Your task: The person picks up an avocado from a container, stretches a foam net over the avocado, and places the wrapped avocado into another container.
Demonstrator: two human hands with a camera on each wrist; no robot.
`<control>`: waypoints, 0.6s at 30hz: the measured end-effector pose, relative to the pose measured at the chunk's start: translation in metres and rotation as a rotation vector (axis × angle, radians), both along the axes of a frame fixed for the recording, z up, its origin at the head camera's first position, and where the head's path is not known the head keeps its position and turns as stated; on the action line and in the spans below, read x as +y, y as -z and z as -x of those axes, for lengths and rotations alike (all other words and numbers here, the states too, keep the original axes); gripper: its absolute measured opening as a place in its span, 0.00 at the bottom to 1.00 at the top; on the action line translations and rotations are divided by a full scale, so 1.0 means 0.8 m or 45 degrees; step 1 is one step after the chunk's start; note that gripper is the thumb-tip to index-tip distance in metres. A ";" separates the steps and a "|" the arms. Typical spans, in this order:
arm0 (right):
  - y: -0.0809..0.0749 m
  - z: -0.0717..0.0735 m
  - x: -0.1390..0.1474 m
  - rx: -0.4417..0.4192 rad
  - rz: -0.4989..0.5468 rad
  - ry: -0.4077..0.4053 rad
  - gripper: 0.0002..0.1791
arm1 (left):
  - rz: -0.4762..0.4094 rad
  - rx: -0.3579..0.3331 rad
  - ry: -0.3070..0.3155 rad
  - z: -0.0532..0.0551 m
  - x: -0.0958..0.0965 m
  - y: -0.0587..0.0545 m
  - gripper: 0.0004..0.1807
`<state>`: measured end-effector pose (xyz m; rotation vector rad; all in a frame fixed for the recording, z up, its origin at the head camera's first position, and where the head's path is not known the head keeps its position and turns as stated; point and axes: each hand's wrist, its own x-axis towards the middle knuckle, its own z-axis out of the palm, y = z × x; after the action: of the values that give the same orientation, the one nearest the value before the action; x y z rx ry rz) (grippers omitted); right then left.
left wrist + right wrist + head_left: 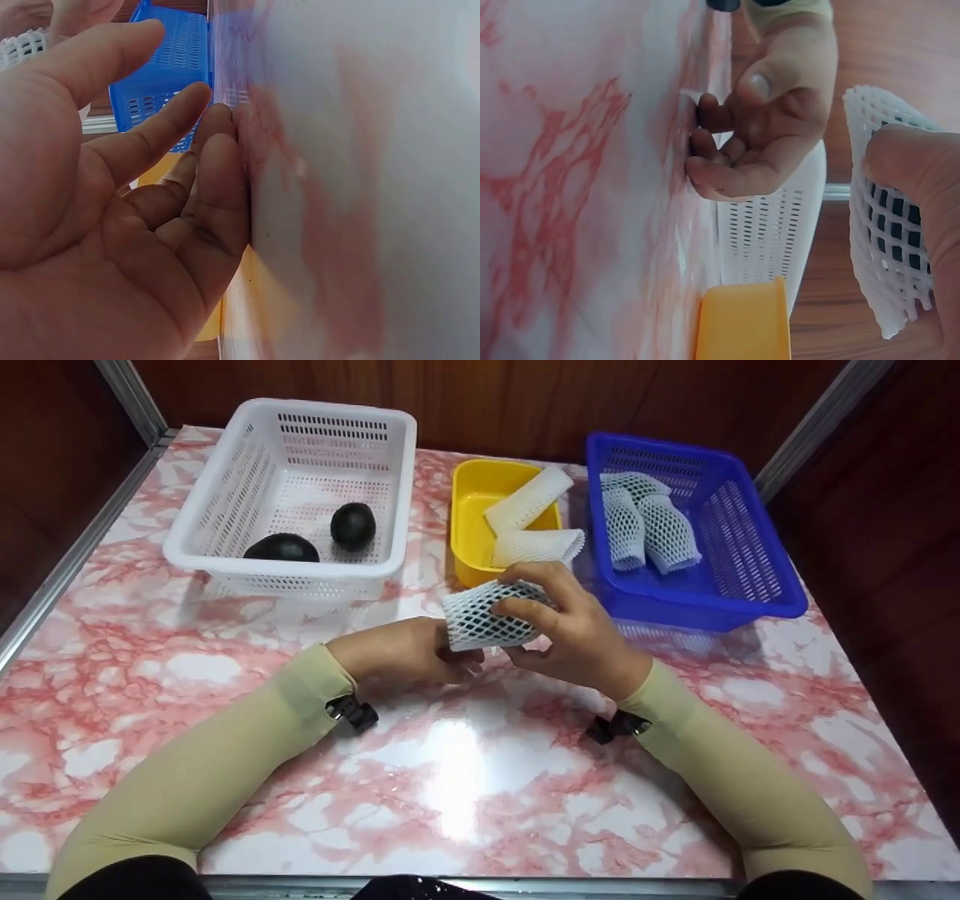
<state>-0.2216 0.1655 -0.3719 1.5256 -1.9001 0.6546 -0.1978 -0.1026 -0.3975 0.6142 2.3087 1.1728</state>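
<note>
3 containers stand in the top half of the frame: a white basket [285, 567] at upper left, a blue basket [705, 601] at upper right and a smaller yellow tub [466, 517] between them. Below, at the centre, the right hand [574, 634] comes in from the lower right, palm turned inward, thumb and fingers clamped round a net sleeve [476, 619] raised above the table [315, 802]. The left hand [409, 649] reaches in from the lower left, wrist bent, its fingers loosely bent and apart, gripping nothing; it lies low beside the sleeve's near-left end. Something dark shows through the mesh, so the step looks like sleeving a dark fruit, nearly complete. The next move probably calls for carrying it to the blue basket, where netted pieces [622, 529] lie; 2 bare fruits [353, 526] sit in the white basket.
</note>
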 end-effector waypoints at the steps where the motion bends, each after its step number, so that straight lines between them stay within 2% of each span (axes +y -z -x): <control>1: -0.001 0.000 0.001 -0.010 0.005 0.008 0.33 | -0.004 -0.016 -0.002 0.000 0.000 0.000 0.17; 5: -0.005 0.000 0.004 -0.049 0.027 0.046 0.36 | -0.010 -0.055 0.011 0.001 0.001 0.000 0.16; 11: -0.014 0.001 0.009 -0.093 0.081 0.084 0.37 | 0.108 0.100 0.140 0.007 0.000 -0.001 0.14; 14: -0.022 0.004 0.013 -0.115 0.127 0.093 0.37 | 0.131 0.144 0.162 0.008 0.000 -0.001 0.16; 18: -0.038 0.015 0.025 -0.176 0.226 0.180 0.38 | 0.155 0.212 0.183 0.008 -0.001 -0.002 0.17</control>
<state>-0.2339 0.1855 -0.3413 1.2513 -1.9729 0.8584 -0.2043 -0.1035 -0.3963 0.8448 2.4066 0.9389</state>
